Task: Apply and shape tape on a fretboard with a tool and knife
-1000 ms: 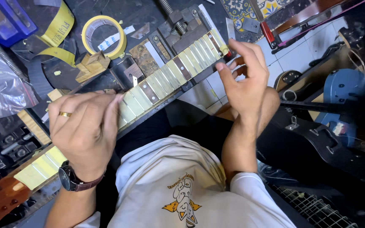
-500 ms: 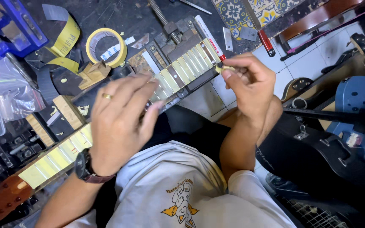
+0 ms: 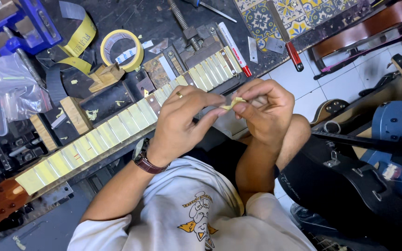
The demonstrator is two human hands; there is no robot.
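Here, both hands raised just in front of the taped guitar neck [image 3: 117,128]: left hand [image 3: 182,123] and right hand [image 3: 264,109] pinching a crumpled strip of yellow tape [image 3: 232,103] between fingertips, likely balling it. Beyond the neck, a tape roll [image 3: 122,49] on the worktop [image 3: 131,16].

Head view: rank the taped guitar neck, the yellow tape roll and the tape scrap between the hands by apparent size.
1. Taped guitar neck, longest by far, running across the bench.
2. Yellow tape roll.
3. Tape scrap, pinched between left hand and right hand; smallest, despite being nearer the camera.
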